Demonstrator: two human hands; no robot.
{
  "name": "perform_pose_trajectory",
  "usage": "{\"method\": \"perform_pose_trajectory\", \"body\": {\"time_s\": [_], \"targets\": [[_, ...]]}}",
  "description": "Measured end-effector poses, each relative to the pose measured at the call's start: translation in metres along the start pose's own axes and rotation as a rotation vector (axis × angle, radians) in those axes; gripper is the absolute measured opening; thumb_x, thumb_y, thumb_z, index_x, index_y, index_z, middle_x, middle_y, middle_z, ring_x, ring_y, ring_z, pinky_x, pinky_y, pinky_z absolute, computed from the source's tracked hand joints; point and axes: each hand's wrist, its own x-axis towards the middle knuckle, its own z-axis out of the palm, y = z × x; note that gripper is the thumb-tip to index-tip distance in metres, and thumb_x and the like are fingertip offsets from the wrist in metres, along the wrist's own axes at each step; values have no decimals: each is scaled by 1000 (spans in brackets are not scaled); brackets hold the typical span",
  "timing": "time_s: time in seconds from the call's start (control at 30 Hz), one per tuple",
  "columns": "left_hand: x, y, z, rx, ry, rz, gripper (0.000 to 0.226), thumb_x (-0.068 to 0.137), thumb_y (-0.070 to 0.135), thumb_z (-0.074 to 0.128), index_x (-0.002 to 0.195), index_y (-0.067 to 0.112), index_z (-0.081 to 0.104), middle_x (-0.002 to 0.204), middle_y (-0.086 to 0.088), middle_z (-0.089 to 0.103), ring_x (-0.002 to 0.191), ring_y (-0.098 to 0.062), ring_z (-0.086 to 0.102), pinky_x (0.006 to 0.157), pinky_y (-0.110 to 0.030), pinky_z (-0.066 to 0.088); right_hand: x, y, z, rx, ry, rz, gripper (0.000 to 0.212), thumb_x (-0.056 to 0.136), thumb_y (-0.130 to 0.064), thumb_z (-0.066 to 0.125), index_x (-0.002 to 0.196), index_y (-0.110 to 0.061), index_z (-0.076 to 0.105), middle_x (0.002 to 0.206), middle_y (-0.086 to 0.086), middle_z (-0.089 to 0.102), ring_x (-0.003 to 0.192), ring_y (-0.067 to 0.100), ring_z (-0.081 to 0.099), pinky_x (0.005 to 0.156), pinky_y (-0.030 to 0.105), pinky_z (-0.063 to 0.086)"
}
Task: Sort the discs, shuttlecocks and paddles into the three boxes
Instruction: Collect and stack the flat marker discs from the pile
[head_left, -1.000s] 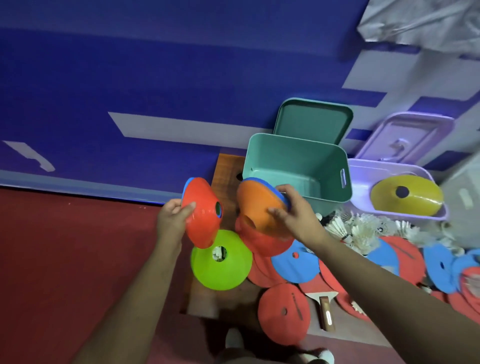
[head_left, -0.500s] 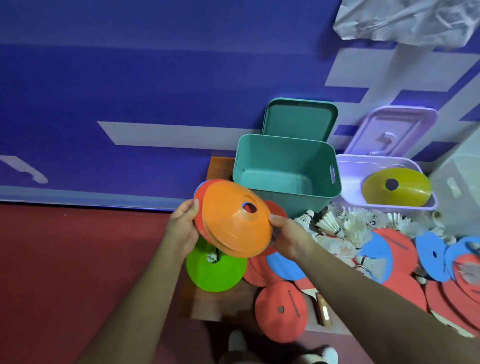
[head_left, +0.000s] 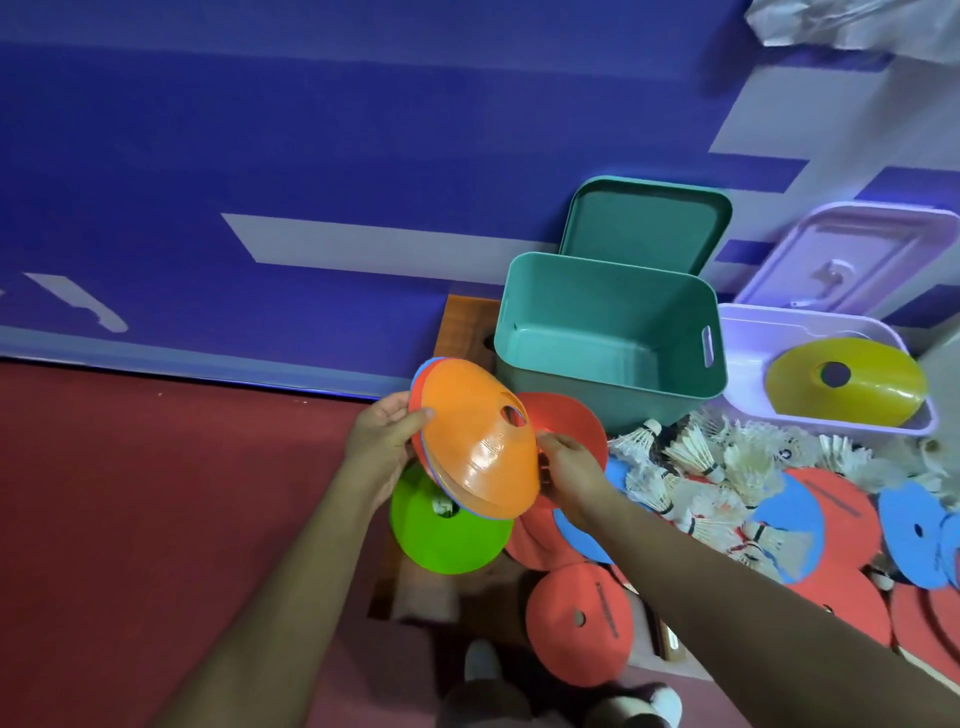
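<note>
**Item: disc stack** (head_left: 475, 447). Several nested cone discs, orange on top, with red and blue edges showing beneath. It is held in the air just front-left of the teal box (head_left: 597, 312), tilted, with its centre hole turned up and toward the box.

**Holders.** The left hand (head_left: 382, 444) grips the rim on the side away from the teal box, thumb on the orange face and fingers behind. The right hand (head_left: 569, 467) pinches the opposite rim with curled fingers. Both hands are clamped on the stack.

**Beneath.** A green disc (head_left: 452, 535) lies on the wooden table (head_left: 462, 322), in front of the teal box's left corner.

**Containers.** The teal box shows nothing inside, and its lid (head_left: 644, 223) leans behind it. The lilac box (head_left: 743, 364) touches its right side and holds one yellow disc (head_left: 872, 395), lying tilted.

**Loose stock.** The shuttlecocks (head_left: 696, 457) are heaped in front of both boxes. Flat red and blue rounds (head_left: 579, 618) are spread further forward; whether all of them are paddles cannot be told.

**Hazards (judged).**
- The yellow disc suggests the lilac box is the discs' bin, so the stack would have to pass over the teal box. A slip there would put discs in the wrong container.
- The stack is held only at its rims. If one hand lets go, the tilted lower discs could slide out and drop.
- The tilted yellow disc takes up much of the lilac box, so a stack set on it may tip or ride over the rim.
- A low forearm could scatter the shuttlecocks.
</note>
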Motion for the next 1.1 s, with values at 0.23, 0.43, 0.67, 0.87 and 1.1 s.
{"method": "perform_pose_trajectory", "body": {"time_s": [0.23, 0.43, 0.67, 0.87, 1.1], "targets": [[5, -9, -15, 67, 91, -8, 18, 89, -5, 58, 95, 11, 65, 85, 1, 76, 75, -12, 70, 59, -25, 56, 4, 28, -43, -1603, -108, -508, 64, 80, -55, 51, 123, -8, 54, 119, 12, 56, 115, 33, 49, 100, 39, 35], [3, -20, -12, 57, 112, -29, 18, 89, -6, 57, 96, 10, 64, 80, 2, 75, 71, -9, 69, 61, -24, 56, 26, 49, -46, -1845, -21, -591, 44, 60, -13, 70, 104, -7, 66, 104, 18, 62, 100, 39, 58, 99, 49, 45], [3, -24, -12, 55, 110, -31, 17, 89, -6, 57, 96, 8, 63, 83, 0, 75, 75, -12, 70, 65, -25, 58, 36, 56, -59, -1916, 45, -1016, 19, 75, -10, 56, 88, -10, 70, 89, 14, 64, 89, 34, 62, 87, 48, 50], [4, -31, -9, 71, 125, -38, 17, 88, -6, 57, 95, 9, 63, 78, 1, 75, 70, -10, 69, 61, -24, 58, 47, 53, -58, -1950, 51, -1045, 44, 79, -10, 32, 94, -7, 73, 99, 17, 69, 101, 37, 64, 98, 53, 48], [1, -38, -11, 105, 222, 16, 18, 88, -6, 58, 92, 11, 63, 71, 6, 73, 64, -6, 66, 59, -21, 54, 37, 44, -62, -1553, 170, -1119, 13, 74, -9, 50, 78, -12, 62, 71, 7, 56, 71, 29, 56, 77, 39, 44]]}}
